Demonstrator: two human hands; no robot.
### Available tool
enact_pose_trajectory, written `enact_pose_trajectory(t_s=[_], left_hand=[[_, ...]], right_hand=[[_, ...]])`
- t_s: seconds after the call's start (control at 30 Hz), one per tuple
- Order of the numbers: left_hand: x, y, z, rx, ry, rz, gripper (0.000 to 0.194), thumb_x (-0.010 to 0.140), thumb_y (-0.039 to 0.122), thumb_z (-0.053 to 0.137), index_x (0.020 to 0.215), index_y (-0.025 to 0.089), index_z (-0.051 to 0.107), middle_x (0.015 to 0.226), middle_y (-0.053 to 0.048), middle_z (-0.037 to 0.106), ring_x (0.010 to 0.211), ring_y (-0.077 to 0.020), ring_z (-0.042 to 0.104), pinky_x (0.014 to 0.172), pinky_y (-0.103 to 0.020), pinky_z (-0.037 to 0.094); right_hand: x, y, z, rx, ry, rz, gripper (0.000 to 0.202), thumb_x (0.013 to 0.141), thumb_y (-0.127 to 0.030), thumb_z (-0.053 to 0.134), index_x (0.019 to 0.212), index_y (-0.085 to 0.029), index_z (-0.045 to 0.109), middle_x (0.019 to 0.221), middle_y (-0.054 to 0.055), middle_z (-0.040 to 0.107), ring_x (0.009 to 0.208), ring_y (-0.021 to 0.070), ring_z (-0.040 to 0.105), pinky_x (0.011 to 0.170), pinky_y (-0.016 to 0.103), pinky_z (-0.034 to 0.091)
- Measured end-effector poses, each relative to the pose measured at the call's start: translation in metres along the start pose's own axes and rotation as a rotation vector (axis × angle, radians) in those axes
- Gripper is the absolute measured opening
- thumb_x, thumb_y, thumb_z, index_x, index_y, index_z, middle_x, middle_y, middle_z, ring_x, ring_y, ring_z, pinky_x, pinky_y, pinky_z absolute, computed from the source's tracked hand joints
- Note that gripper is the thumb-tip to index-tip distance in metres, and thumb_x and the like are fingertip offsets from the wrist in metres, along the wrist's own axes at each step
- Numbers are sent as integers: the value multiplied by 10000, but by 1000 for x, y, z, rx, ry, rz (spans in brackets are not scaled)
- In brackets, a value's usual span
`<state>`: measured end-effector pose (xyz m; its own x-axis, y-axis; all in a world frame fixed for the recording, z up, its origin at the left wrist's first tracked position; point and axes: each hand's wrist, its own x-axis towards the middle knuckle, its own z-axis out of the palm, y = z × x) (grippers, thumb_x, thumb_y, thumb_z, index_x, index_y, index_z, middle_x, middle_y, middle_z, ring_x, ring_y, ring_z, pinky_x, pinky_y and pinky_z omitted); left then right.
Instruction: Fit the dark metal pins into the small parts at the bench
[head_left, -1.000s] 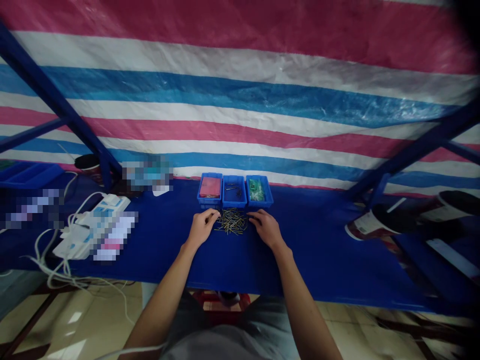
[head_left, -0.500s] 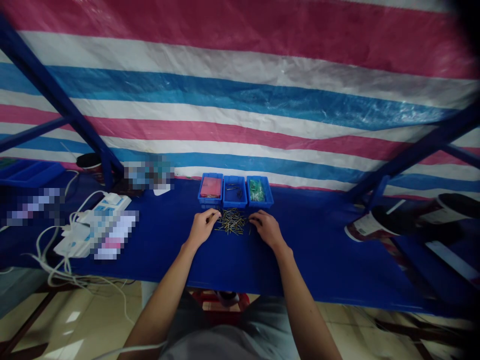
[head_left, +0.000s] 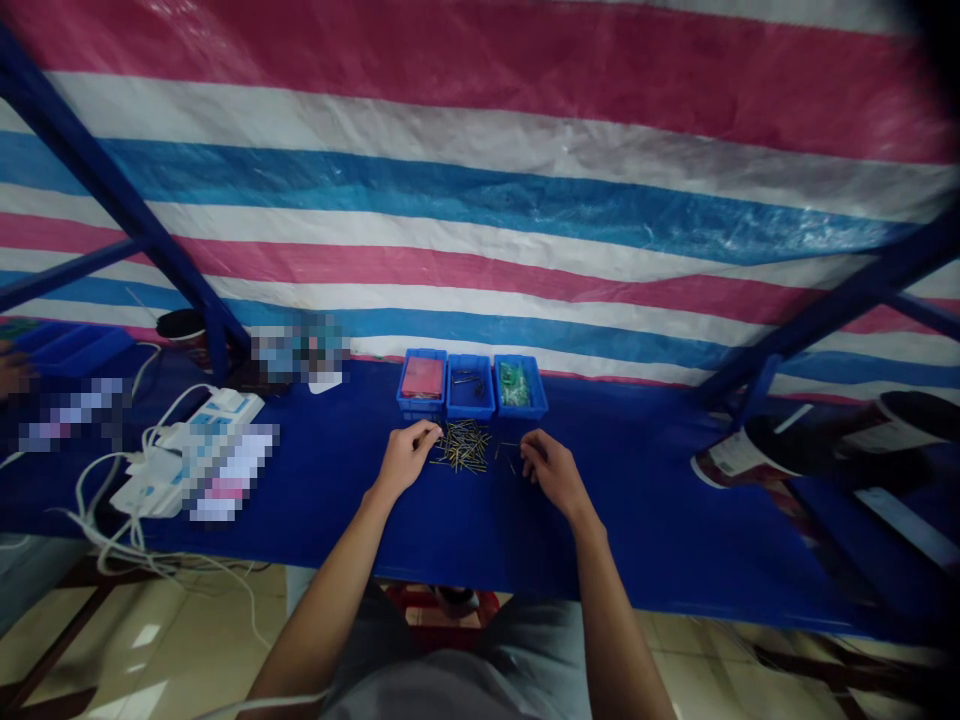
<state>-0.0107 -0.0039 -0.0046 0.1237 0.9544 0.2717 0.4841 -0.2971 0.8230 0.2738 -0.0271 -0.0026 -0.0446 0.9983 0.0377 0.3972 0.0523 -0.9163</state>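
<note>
A loose pile of thin, brass-coloured pieces like long screws lies on the blue tabletop. At the pile's left edge, my left hand has thumb and forefinger pinched together; anything between them is too small to make out. To the right of the pile, my right hand has its fingers curled in, thumb side towards the pile. A few thin dark pieces lie apart from the pile, just beside its fingertips. Whether those fingers grip one is hidden.
Behind the pile stand three blue bins: one with pink-red packets, one with dark thin pieces, one with green-and-clear bags. A white power strip with cables is left; a lidded tub stands right. Another person's hand shows far left.
My right hand has moved right, away from the pile, and thin dark pieces now show beside its fingertips. My left hand stays put. Another person's hand has come in at the far left.
</note>
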Motion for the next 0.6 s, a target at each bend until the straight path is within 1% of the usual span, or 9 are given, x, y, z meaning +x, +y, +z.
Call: enact_pose_trajectory(t_s=[0.07,0.13,0.23,0.33,0.43,0.6], left_hand=[[0,1,0,-3,-3,-10,373,945,444,503,852,151,715,548,39,455,521,-105,374,557,-224,285],[0,1,0,-1,-9,-17,376,941,451,506,849,150,713,540,41,448,520,-104,371,558,-221,287],[0,1,0,3,-15,-21,382,939,460,508,851,148,710,540,44,436,523,-101,367,560,-219,286],[0,1,0,0,-16,-23,395,941,473,505,852,147,710,537,47,411,523,-101,359,561,-222,284],[0,1,1,3,-16,-22,400,941,478,501,846,149,707,531,49,398,518,-101,348,561,-223,284],[0,1,1,13,-16,-7,402,941,480,499,836,150,703,533,46,415,521,-104,357,563,-221,295]], right_hand=[[-16,1,1,67,56,76,214,899,-420,543,870,-208,552,781,12,622,620,157,650,536,253,519],[-31,3,6,125,122,121,265,898,-468,550,893,-203,556,862,38,645,681,172,682,594,283,574],[-44,3,19,223,128,156,325,896,-515,563,937,-193,578,907,58,655,752,197,709,682,330,614],[-44,2,33,282,134,146,357,889,-540,578,956,-189,593,979,85,680,788,212,721,733,362,624],[-36,0,46,301,146,127,372,886,-557,583,953,-192,600,994,99,698,793,217,726,742,375,630],[-25,-5,59,352,134,104,416,858,-608,594,898,-194,590,1088,110,685,775,202,723,726,373,636]])
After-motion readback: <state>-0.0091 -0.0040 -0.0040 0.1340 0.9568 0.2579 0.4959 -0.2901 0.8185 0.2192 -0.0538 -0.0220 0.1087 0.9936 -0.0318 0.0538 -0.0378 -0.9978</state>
